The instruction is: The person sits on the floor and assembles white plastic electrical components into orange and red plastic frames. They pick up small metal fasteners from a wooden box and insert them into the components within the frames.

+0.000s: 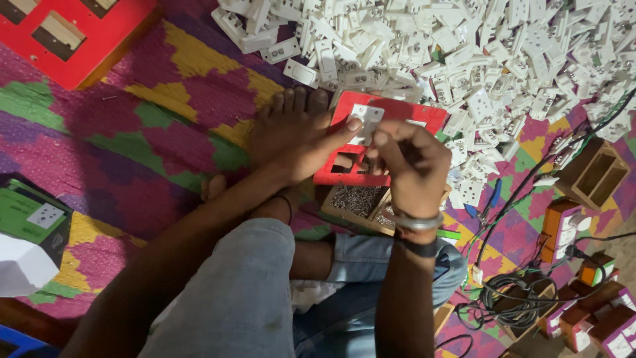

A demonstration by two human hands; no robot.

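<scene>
A red panel [397, 111] with rectangular cut-outs lies on the mat in front of my legs. My left hand [301, 142] rests on its left edge, thumb pressing a white switch piece [366, 120] onto the panel. My right hand [414, 166] pinches the same white piece from the right, fingers curled around it. A bare foot [291, 106] shows just behind my left hand. Below the panel stands a small wooden box of screws [358, 200], partly hidden by my right wrist.
A large heap of white switch and socket parts [477, 53] fills the top right. Another red panel [73, 33] lies top left. Wooden boxes [593, 174], cables [510, 298] and an orange device [560, 229] crowd the right. A green-and-black box [30, 215] sits at left.
</scene>
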